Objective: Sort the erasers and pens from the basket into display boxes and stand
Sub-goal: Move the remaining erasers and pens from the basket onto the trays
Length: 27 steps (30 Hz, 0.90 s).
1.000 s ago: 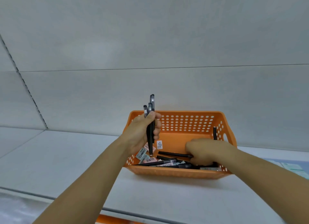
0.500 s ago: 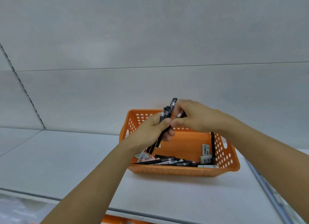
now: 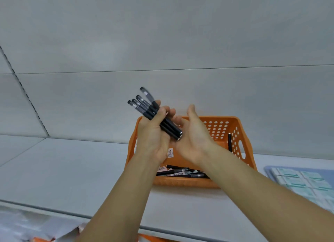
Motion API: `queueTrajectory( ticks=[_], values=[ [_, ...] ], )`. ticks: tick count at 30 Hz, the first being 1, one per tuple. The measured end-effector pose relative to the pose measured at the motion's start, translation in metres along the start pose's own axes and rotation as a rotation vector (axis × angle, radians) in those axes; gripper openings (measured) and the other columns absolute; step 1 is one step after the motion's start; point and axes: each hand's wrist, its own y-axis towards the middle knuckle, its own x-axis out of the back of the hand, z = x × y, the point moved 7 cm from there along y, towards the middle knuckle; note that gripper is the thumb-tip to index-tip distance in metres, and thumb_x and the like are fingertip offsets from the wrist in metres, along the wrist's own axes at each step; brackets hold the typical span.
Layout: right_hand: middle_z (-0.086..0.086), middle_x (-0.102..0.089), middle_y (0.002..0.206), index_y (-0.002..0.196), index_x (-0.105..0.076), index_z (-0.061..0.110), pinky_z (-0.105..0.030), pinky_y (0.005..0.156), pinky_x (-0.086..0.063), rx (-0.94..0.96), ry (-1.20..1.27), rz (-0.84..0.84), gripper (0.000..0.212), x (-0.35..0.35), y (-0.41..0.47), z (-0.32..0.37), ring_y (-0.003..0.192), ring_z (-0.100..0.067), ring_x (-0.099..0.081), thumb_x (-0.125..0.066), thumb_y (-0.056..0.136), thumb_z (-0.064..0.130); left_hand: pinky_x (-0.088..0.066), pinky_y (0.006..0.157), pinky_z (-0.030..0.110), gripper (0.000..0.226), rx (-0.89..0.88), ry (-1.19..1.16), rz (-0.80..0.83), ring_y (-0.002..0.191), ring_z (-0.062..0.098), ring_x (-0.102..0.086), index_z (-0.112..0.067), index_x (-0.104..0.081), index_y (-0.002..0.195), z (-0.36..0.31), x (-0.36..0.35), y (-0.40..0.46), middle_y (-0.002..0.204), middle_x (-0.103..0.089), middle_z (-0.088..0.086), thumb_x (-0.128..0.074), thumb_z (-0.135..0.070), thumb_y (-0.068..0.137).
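Observation:
My left hand [image 3: 152, 133] grips a bundle of several black pens [image 3: 144, 106], tilted with their capped ends up to the left, above the orange basket [image 3: 242, 133]. My right hand [image 3: 193, 133] is flat and open, its palm pressing against the lower ends of the pens. More black pens [image 3: 180, 172] and small labelled erasers [image 3: 161, 168] lie on the basket floor near its front wall. One black pen [image 3: 229, 142] leans upright against the basket's right wall.
The basket stands on a white shelf [image 3: 72, 169] against a grey back panel. A blue tray of pale green packets [image 3: 303, 182] lies at the right. Orange and white items show below the shelf's front edge at the bottom left.
My right hand left the basket floor, added a pen to the bundle, then opened flat against the pen ends. The bundle tilted from upright to leaning left, and the view shifted.

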Motion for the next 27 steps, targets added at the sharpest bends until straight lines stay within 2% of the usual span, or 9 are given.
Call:
queueTrajectory(
  ticks=[3, 5, 7, 11, 12, 15, 19, 23, 27],
  values=[
    [-0.002, -0.07, 0.102, 0.1, -0.067, 0.011, -0.031, 0.083, -0.052, 0.12, -0.997, 0.022, 0.029, 0.002, 0.001, 0.013, 0.093, -0.012, -0.065, -0.048, 0.1, 0.033, -0.057, 0.076, 0.04, 0.016, 0.008, -0.079, -0.099, 0.074, 0.017, -0.065, -0.009, -0.055, 0.111, -0.015, 0.026, 0.002, 0.082, -0.061, 0.006, -0.047, -0.003, 0.098],
    [0.005, -0.07, 0.096, 0.097, -0.072, 0.019, -0.027, 0.08, -0.05, 0.086, -1.498, 0.18, 0.012, 0.005, 0.006, 0.0, 0.09, -0.007, -0.063, -0.061, 0.093, 0.022, -0.058, 0.067, 0.036, 0.013, 0.018, -0.118, -0.148, 0.068, 0.015, -0.064, -0.011, -0.053, 0.109, -0.02, 0.041, 0.0, 0.078, -0.061, 0.004, -0.046, -0.007, 0.1],
    [0.007, -0.071, 0.095, 0.096, -0.076, 0.021, -0.028, 0.081, -0.052, -0.012, -1.766, 0.36, 0.012, 0.008, 0.01, -0.024, 0.087, -0.009, -0.063, -0.07, 0.085, 0.019, -0.058, 0.064, 0.033, 0.009, 0.044, -0.138, -0.169, 0.065, 0.014, -0.064, -0.013, -0.053, 0.107, -0.02, 0.049, -0.003, 0.074, -0.06, 0.002, -0.046, -0.012, 0.101],
    [0.01, -0.058, 0.08, 0.092, -0.07, 0.017, -0.027, 0.062, -0.047, -0.012, -2.111, 0.525, 0.008, 0.009, 0.022, -0.054, 0.081, -0.018, -0.059, -0.068, 0.084, 0.016, -0.056, 0.065, 0.034, 0.008, 0.073, -0.134, -0.193, 0.064, 0.015, -0.064, -0.012, -0.053, 0.104, -0.018, 0.058, -0.006, 0.072, -0.06, 0.002, -0.046, -0.015, 0.102],
    [0.011, -0.052, 0.074, 0.085, -0.066, 0.018, -0.026, 0.057, -0.043, 0.024, -2.169, 0.539, 0.003, 0.008, 0.024, -0.055, 0.076, -0.018, -0.057, -0.067, 0.084, 0.016, -0.056, 0.067, 0.034, 0.008, 0.074, -0.13, -0.196, 0.064, 0.015, -0.064, -0.012, -0.053, 0.104, -0.019, 0.06, -0.006, 0.072, -0.06, 0.002, -0.046, -0.015, 0.102],
    [0.009, -0.051, 0.071, 0.074, -0.052, 0.026, -0.026, 0.051, -0.034, 0.198, -2.258, 0.434, 0.019, 0.0, 0.025, -0.035, 0.065, -0.012, -0.051, -0.068, 0.083, 0.03, -0.056, 0.067, 0.035, 0.01, 0.09, -0.114, -0.206, 0.065, 0.015, -0.065, -0.011, -0.056, 0.105, -0.023, 0.065, -0.01, 0.074, -0.062, 0.003, -0.049, -0.017, 0.101],
    [0.008, -0.059, 0.075, 0.083, -0.052, 0.023, -0.031, 0.06, -0.05, 0.558, -1.85, 0.115, 0.013, -0.015, 0.016, 0.031, 0.067, -0.009, -0.058, -0.065, 0.083, 0.024, -0.059, 0.062, 0.034, 0.013, 0.199, -0.081, -0.229, 0.068, 0.016, -0.066, -0.006, -0.06, 0.1, -0.018, 0.066, -0.019, 0.076, -0.063, 0.006, -0.054, -0.018, 0.098],
    [0.01, -0.063, 0.076, 0.085, -0.062, 0.013, -0.025, 0.065, -0.052, 0.969, -1.519, 0.21, 0.008, -0.038, -0.01, 0.057, 0.07, -0.003, -0.062, -0.069, 0.084, 0.011, -0.058, 0.067, 0.037, 0.018, 0.336, -0.09, -0.238, 0.079, 0.021, -0.068, -0.001, -0.062, 0.093, 0.003, 0.053, -0.027, 0.081, -0.066, 0.011, -0.055, -0.018, 0.097],
    [0.008, -0.069, 0.09, 0.093, -0.069, 0.019, -0.039, 0.077, -0.054, 1.0, -1.59, 0.306, 0.015, -0.04, -0.014, 0.04, 0.086, -0.011, -0.063, -0.068, 0.084, 0.032, -0.057, 0.083, 0.044, 0.036, 0.375, -0.219, -0.167, 0.106, 0.031, -0.066, 0.001, -0.061, 0.115, 0.011, 0.038, -0.028, 0.115, -0.067, 0.021, -0.054, -0.029, 0.096]
  ],
)
